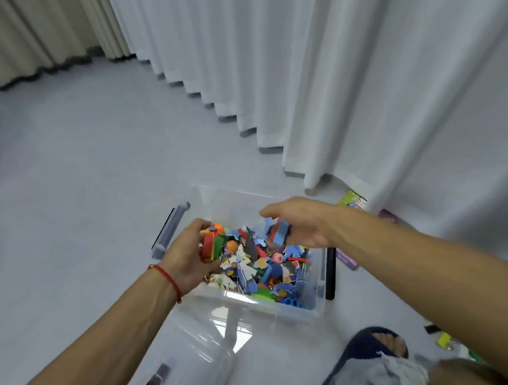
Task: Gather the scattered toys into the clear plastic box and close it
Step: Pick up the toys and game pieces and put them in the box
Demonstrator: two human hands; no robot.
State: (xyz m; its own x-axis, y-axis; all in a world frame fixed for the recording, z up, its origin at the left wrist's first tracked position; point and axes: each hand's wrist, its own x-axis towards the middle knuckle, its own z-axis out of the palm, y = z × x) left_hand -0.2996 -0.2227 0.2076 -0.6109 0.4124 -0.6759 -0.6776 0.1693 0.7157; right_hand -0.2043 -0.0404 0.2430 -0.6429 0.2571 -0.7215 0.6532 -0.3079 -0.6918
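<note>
Head view shows the left hand (191,252) gripping a bundle of flat coloured pieces (211,245), red, green and orange, with the fingers curled round them, at the left edge of the clear plastic box (295,312). The right hand (300,223) pinches a blue piece with a red edge (280,232) between thumb and fingers, and holds it above the far part of the box. A red string bracelet (167,279) is on the left wrist.

The box stands on the pale floor (81,163) and it is open. A heap of mixed toys (266,267) lies inside it, many of them blue. The clear lid (204,340) lies on the floor just in front of the box, touching its near wall. A grey clip handle (170,231) is at the left side of the box and a dark one (330,272) at the right side.

Behind the box hangs a white curtain (316,75). Right of the box, near the curtain hem, a green card (352,198) and a purple thing (347,260) lie on the floor. Right of the lid there is a foot in a dark blue slipper (359,349), and beyond it some small yellow and green pieces (444,339).
</note>
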